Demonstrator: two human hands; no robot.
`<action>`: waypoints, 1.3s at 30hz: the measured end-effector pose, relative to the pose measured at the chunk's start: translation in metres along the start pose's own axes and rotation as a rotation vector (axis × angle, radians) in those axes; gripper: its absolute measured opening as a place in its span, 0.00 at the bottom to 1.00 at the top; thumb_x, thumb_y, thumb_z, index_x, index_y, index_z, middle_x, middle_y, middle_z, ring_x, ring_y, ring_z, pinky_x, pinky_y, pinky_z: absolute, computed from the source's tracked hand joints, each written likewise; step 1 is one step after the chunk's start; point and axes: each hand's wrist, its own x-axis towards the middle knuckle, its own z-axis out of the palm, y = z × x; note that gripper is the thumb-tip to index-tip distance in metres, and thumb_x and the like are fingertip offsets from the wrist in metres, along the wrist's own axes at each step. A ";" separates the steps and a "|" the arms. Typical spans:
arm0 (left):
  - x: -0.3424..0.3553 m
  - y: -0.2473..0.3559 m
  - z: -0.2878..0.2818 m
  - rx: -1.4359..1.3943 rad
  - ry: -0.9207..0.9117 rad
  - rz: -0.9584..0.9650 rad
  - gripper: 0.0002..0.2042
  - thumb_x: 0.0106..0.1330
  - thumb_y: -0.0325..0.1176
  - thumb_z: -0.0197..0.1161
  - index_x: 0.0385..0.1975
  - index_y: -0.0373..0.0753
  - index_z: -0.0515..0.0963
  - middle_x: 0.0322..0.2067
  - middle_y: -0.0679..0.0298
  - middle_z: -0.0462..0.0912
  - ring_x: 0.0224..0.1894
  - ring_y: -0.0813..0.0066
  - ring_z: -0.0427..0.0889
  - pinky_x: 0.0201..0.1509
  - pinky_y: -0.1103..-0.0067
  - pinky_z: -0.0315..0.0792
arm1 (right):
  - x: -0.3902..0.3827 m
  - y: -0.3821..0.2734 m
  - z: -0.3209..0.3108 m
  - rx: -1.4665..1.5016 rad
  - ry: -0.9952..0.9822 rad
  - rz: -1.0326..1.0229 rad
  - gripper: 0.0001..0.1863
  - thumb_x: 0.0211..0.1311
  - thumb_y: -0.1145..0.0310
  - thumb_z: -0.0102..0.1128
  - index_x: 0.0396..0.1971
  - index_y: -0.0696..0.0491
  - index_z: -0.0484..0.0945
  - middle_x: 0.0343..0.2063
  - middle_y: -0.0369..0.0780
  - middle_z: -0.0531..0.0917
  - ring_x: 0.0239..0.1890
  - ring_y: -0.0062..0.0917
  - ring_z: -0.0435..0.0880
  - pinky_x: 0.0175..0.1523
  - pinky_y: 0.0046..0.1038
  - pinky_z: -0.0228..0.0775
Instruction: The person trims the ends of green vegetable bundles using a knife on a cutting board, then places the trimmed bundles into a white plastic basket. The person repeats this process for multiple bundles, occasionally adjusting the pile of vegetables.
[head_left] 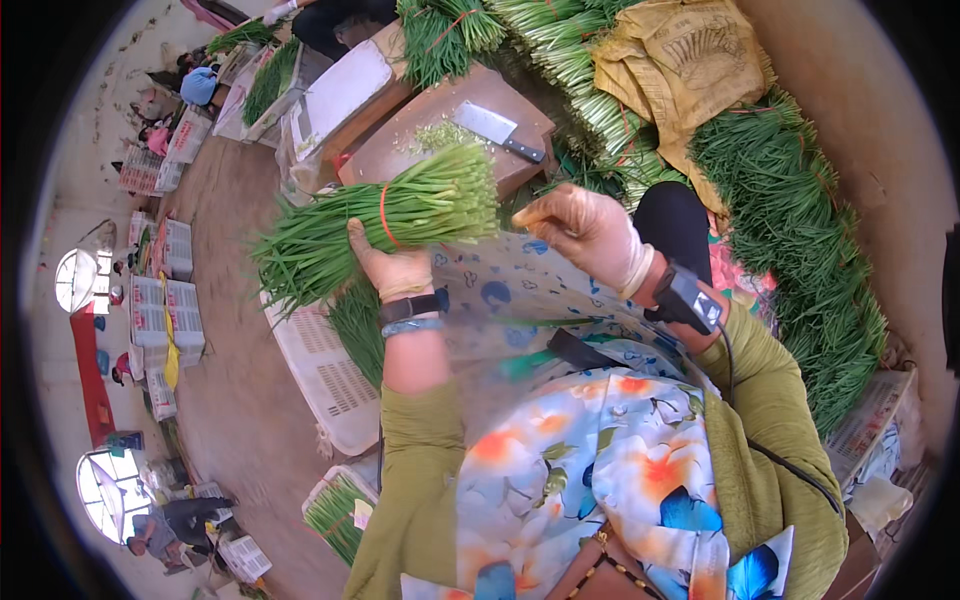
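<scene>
My gloved left hand [393,268] is closed round the underside of a thick bundle of green chives [455,200]. A red rubber band [385,215] circles the bundle near its middle. The leafy tips point left, and the pale, evenly cut ends face right. Just beyond those ends, my gloved right hand [592,235] is raised with its fingers curled into a pinch; what they hold, if anything, is too small to name. Behind the bundle, a cleaver [485,122] with a black handle lies on a brown wooden board [500,90], beside pale chopped trimmings [432,136].
Piled chives [790,230] run along the wall at right, with tied bundles [555,50] and a yellow-brown sack [690,60] at the back. A white plastic crate [325,375] stands on the floor [240,330] at left. Other people sit and work farther off.
</scene>
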 end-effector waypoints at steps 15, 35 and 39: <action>0.004 0.008 -0.011 -0.127 0.151 -0.118 0.32 0.64 0.55 0.63 0.62 0.40 0.72 0.61 0.55 0.77 0.64 0.52 0.72 0.70 0.52 0.64 | 0.023 0.015 0.000 -0.725 0.058 -0.152 0.09 0.58 0.57 0.66 0.25 0.45 0.86 0.22 0.38 0.83 0.26 0.36 0.84 0.32 0.38 0.77; 0.008 -0.008 -0.024 -0.169 -0.008 -0.086 0.39 0.60 0.58 0.63 0.67 0.40 0.68 0.65 0.51 0.71 0.66 0.46 0.69 0.69 0.46 0.65 | 0.016 0.011 0.049 0.489 0.085 0.475 0.10 0.68 0.65 0.61 0.40 0.56 0.81 0.30 0.40 0.86 0.30 0.25 0.86 0.35 0.27 0.77; 0.005 -0.014 -0.018 -0.183 0.001 -0.096 0.37 0.64 0.60 0.58 0.68 0.40 0.67 0.65 0.50 0.71 0.66 0.46 0.70 0.68 0.46 0.65 | 0.009 -0.001 0.046 0.064 0.239 0.215 0.16 0.62 0.59 0.68 0.38 0.56 0.81 0.31 0.46 0.85 0.34 0.37 0.86 0.41 0.34 0.78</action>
